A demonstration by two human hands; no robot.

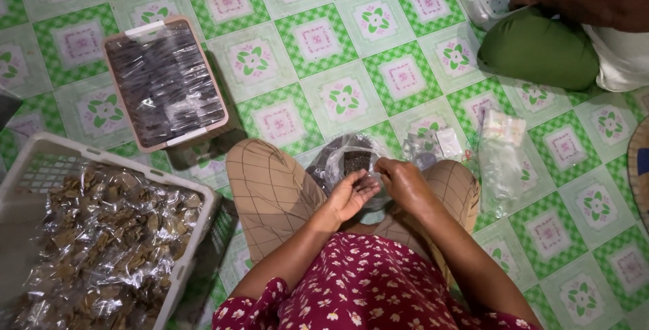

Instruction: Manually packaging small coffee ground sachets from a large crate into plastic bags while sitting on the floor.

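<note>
**Hand and arm position, seated posture**

Both forearms extend forward from the torso and converge above the lap, between the raised knees. The left hand [351, 195] is held palm up, fingers [368, 183] loosely curled and slightly spread, forming a shallow cup. The right hand [403, 180] is turned palm down, knuckles uppermost, with its fingertips [382, 166] drawn together in a pinch at the tips of the left fingers. The two hands touch or nearly touch at that point. Both wrists are straight; both elbows are bent and held close to the body.
</note>
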